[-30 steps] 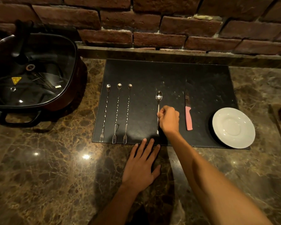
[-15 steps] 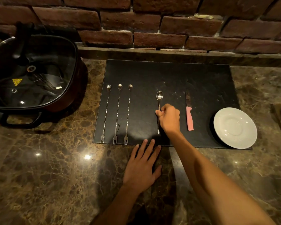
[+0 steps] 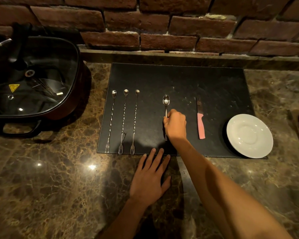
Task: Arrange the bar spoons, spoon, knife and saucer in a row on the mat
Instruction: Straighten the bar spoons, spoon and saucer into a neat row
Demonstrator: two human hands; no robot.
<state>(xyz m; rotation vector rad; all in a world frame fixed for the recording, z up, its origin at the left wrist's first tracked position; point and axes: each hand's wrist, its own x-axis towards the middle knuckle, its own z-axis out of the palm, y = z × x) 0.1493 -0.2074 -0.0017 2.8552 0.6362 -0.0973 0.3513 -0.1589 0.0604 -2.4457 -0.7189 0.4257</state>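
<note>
Brown veined marble countertop [image 3: 50, 187] runs under a red brick wall [image 3: 162, 23] and carries a black rectangular mat [image 3: 179, 78]. On the mat, a single steel spoon [image 3: 166, 100] lies bowl away from the person. The right hand [image 3: 175, 125] is curled over its handle with fingers closed on it, hiding most of the shaft; only the tip shows below the wrist. To its left lie three twisted steel bar spoons [image 3: 123, 121], fork ends at the near edge, side by side. To its right lies one pink-handled knife [image 3: 200, 121]. Further right, one white round saucer [image 3: 249, 135] overhangs the mat's near right corner. The left hand [image 3: 149, 178] rests flat and spread on the counter, holding nothing, fingertips at the mat's edge. At far left, a dark glass-lidded pot [image 3: 33, 76] is cut off.
</note>
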